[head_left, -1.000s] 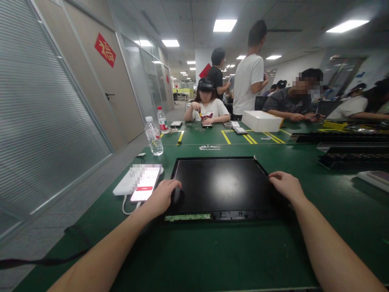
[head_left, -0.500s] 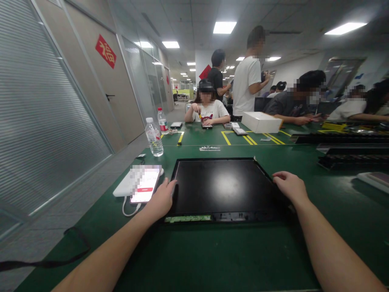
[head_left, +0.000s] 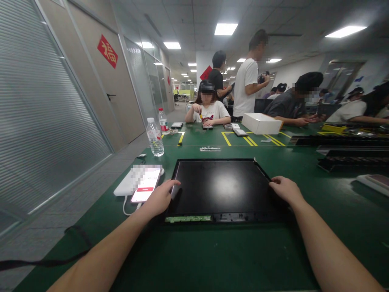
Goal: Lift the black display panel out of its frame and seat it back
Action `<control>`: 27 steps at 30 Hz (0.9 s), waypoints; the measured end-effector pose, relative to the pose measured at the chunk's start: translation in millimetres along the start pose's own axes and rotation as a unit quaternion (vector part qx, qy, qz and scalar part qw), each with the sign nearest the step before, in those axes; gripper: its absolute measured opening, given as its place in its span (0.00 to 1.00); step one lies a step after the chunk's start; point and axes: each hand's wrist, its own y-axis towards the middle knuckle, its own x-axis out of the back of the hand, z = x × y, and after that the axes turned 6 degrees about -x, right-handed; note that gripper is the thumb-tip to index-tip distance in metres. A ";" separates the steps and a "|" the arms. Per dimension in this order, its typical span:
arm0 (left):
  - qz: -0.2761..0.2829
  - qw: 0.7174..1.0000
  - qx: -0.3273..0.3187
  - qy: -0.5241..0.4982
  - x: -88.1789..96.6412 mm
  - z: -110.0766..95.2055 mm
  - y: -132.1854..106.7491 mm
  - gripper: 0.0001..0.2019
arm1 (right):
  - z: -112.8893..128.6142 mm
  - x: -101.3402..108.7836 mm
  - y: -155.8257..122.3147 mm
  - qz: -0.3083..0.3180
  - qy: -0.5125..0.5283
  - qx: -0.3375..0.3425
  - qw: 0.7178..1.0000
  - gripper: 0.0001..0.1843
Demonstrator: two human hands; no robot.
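Observation:
A flat black display panel point(head_left: 200, 186) lies face up on the green table, with a strip of green circuit board point(head_left: 188, 219) along its near edge. My left hand point(head_left: 162, 196) is closed on the panel's left edge, its thumb over the rim of the screen. On the opposite side, my right hand point(head_left: 284, 188) grips the right edge with its thumb and fingertips. The undersides of both hands' fingers are partly hidden.
Left of the panel, a lit phone point(head_left: 147, 186) with a white cable leans on a white box-like device point(head_left: 124, 184). Two water bottles point(head_left: 155, 140) stand behind it. A white box point(head_left: 261, 123) and dark metal strips point(head_left: 343, 158) lie farther off. Across the table sits a person point(head_left: 208, 109).
My left thumb has slid slightly inward over the panel's left rim. My right hand has shifted a little left and down against the right edge. The panel has hardly moved.

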 end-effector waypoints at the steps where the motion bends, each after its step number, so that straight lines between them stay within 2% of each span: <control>1: -0.008 1.000 0.008 -0.013 0.6 -2.0 -0.3 0.28 | 0.5 0.6 -0.3 0.002 0.000 -0.001 1.000 0.21; 4: -0.038 0.996 0.052 -0.068 1.8 -6.0 -0.7 0.26 | 1.9 2.6 -1.6 0.003 -0.006 -0.002 1.000 0.21; 6: -0.061 0.985 0.082 -0.143 1.7 -7.1 0.0 0.22 | 2.3 3.9 -2.5 0.006 -0.012 -0.009 1.000 0.21; 8: -0.086 0.959 0.110 -0.247 1.0 -8.6 1.3 0.19 | 1.8 4.6 -2.7 0.009 -0.014 -0.016 1.000 0.22; 11: -0.129 0.905 0.151 -0.376 0.9 -15.3 3.1 0.16 | 0.6 3.9 -2.4 0.005 -0.012 -0.022 1.000 0.22; 14: -0.166 0.864 0.186 -0.437 3.4 -26.4 3.4 0.16 | 0.8 2.8 -2.4 0.000 -0.015 -0.021 1.000 0.21; 17: -0.192 0.836 0.219 -0.465 5.3 -33.9 2.9 0.18 | 2.6 3.4 -3.4 0.006 -0.017 -0.020 1.000 0.21; 21: -0.190 0.818 0.238 -0.487 1.0 -28.0 3.6 0.18 | 4.7 5.3 -5.0 0.006 -0.017 -0.017 1.000 0.20; 27: -0.169 0.815 0.228 -0.505 -7.8 -5.7 6.7 0.25 | 1.9 3.4 -2.8 -0.002 -0.015 -0.012 1.000 0.19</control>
